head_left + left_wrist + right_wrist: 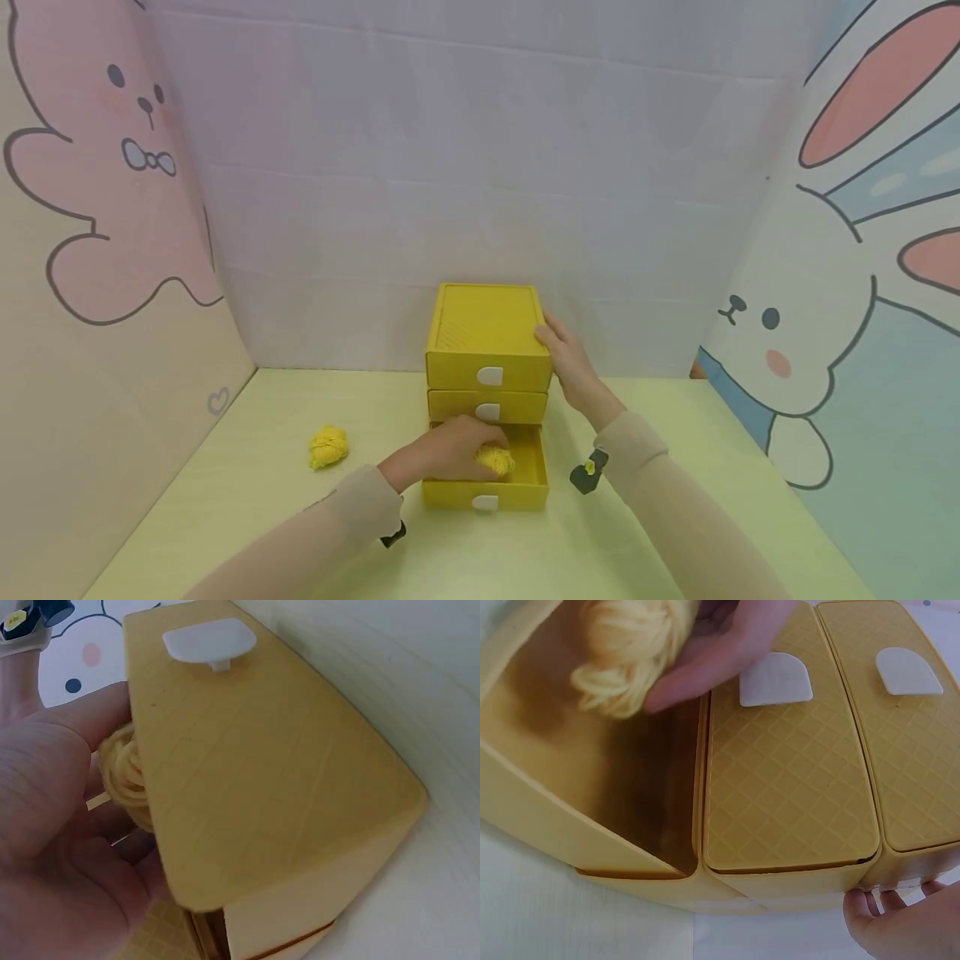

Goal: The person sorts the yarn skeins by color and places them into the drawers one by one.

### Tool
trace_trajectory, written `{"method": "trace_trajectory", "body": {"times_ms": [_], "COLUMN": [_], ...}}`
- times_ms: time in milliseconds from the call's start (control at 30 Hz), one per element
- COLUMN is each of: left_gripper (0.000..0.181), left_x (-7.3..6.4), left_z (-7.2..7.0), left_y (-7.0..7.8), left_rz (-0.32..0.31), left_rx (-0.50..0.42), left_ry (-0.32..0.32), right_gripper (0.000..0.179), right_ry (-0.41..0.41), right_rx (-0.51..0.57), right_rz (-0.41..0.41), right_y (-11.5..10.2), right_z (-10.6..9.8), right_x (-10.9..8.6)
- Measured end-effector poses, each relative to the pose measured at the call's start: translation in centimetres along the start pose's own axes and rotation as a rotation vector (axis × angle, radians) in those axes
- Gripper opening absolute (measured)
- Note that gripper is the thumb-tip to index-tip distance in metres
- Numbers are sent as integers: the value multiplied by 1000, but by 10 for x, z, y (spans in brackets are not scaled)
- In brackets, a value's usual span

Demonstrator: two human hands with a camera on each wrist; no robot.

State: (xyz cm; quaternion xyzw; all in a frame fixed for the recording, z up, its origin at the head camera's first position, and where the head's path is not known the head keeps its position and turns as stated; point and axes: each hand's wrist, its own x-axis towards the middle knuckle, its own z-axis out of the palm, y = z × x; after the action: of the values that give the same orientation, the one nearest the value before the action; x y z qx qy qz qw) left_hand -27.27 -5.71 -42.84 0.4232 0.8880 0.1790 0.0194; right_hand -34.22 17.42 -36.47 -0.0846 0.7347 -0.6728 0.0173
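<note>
A yellow drawer cabinet [489, 321] with white tab handles stands against the back wall, its bottom drawer [534, 454] pulled out. Over that drawer my left hand [459, 450] holds a ball of yellow yarn [495, 459] in its curled fingers. The right wrist view shows the yarn ball [634, 649] just inside the drawer's opening, pinched by the thumb. My right hand [573, 362] grips the cabinet's upper right side, fingers around its edge. In the left wrist view the drawer front [277, 765] hides part of the yarn.
A second ball of yellow yarn [328, 447] lies on the pale table [247, 508], left of the cabinet. The middle drawer [450, 406] and the top drawer [450, 369] are closed. Fabric walls with cartoon animals enclose the back and both sides.
</note>
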Motion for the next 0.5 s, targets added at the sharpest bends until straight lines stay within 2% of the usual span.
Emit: {"method": "trace_trajectory", "body": {"times_ms": [133, 333, 500], "left_gripper": [30, 33, 33], "left_x": [10, 25, 35], "left_z": [9, 14, 21], "left_y": [3, 7, 8], "left_rz": [18, -18, 1], "left_rx": [-6, -15, -15], "left_ry": [-3, -25, -19], "right_gripper": [63, 63, 62], "right_ry": [6, 18, 17], "right_rx": [2, 8, 5], "right_rz": [0, 6, 6], "right_y": [1, 1, -1], "right_z": [0, 0, 1], "right_x": [1, 1, -1]}}
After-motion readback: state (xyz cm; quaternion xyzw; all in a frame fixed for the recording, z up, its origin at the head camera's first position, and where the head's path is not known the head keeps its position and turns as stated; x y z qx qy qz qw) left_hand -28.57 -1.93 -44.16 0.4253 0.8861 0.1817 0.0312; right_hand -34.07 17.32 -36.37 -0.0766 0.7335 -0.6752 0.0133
